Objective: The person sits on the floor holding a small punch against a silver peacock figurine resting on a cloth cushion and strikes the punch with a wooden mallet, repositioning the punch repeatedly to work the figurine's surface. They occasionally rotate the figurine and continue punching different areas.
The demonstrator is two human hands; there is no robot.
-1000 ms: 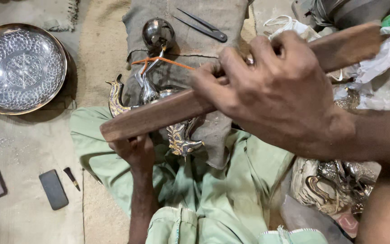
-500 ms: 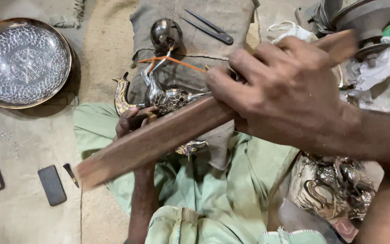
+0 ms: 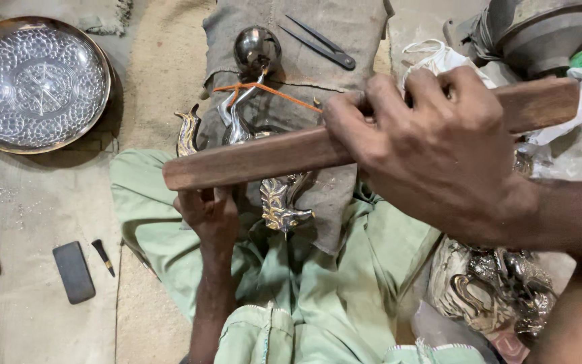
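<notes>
The right hand (image 3: pixel 439 148) is clenched around a long wooden stick (image 3: pixel 271 158), which lies nearly level above the lap. Under its tip, the left hand (image 3: pixel 207 212) appears closed on a silver metal ornament (image 3: pixel 281 202), though the stick hides that grip. The ornament rests on grey cloth (image 3: pixel 318 61). At ten o'clock sits an embossed metal bowl (image 3: pixel 35 84); at twelve, black tweezers (image 3: pixel 321 44).

Wooden bat (image 3: pixel 271 156) above metal ornament (image 3: pixel 264 168), embossed plate (image 3: pixel 35 84) far left
</notes>
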